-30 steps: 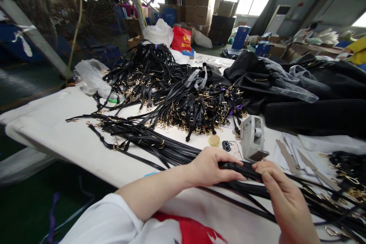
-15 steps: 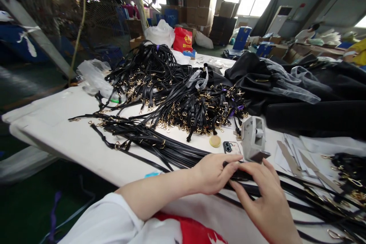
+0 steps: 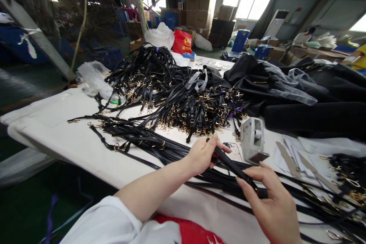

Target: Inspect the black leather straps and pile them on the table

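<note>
A short piece of black strap (image 3: 233, 166) runs slantwise between my two hands, above a bundle of long black straps (image 3: 171, 151) on the white table. My left hand (image 3: 201, 154) is closed on its upper end, thumb on top. Its lower end, where a bit of gold metal shows, lies between the thumb and fingers of my right hand (image 3: 270, 196). Just beyond my left fingers is a phone (image 3: 236, 151), partly covered by them. A grey tape dispenser (image 3: 253, 139) stands behind my right hand.
A big pile of black straps with gold buckles (image 3: 194, 112) covers the middle of the white table (image 3: 57, 129). Black material (image 3: 309, 116) and paper strips (image 3: 288, 158) lie right. Clear plastic (image 3: 93, 78) is at left. Far right, a person (image 3: 303, 38) is in the background.
My hands have moved apart, my left one up and left, my right one slightly down. The short strap now shows stretched between them. The round yellowish disc is now hidden behind my left hand.
</note>
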`<action>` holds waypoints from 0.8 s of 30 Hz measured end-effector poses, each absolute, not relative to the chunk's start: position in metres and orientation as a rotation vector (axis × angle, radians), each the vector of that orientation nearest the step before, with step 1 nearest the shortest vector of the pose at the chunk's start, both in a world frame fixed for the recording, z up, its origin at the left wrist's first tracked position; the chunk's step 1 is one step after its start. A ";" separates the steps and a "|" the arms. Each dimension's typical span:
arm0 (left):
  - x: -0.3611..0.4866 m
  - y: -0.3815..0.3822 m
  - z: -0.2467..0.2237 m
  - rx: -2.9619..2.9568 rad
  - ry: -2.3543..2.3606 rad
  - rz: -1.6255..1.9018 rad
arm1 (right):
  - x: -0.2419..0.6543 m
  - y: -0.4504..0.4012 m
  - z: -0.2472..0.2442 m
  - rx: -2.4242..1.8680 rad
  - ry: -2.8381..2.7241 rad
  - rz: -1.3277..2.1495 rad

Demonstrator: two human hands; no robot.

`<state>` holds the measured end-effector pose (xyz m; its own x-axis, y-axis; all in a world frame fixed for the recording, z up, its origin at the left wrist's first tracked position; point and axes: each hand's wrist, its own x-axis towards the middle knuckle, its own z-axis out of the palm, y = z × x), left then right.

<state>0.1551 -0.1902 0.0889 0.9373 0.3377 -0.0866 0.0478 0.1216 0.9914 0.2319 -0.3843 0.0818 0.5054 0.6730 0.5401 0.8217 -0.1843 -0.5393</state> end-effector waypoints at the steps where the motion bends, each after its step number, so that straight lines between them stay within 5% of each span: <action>1: 0.155 -0.188 0.090 1.467 0.301 0.214 | 0.232 -0.385 0.080 -1.932 -1.210 -0.208; 13: 0.142 -0.155 0.106 2.073 -0.125 0.109 | 0.262 -0.409 0.069 -2.110 -1.224 -0.052; 24: 0.142 -0.161 0.102 2.207 -0.226 0.006 | 0.233 -0.384 0.073 -1.974 -1.186 0.533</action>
<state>0.1422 -0.1610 0.1020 0.9833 -0.1603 0.0856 -0.1647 -0.5869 0.7927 0.2325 -0.3842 0.0733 0.4822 0.8756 0.0295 0.5593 -0.2817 -0.7796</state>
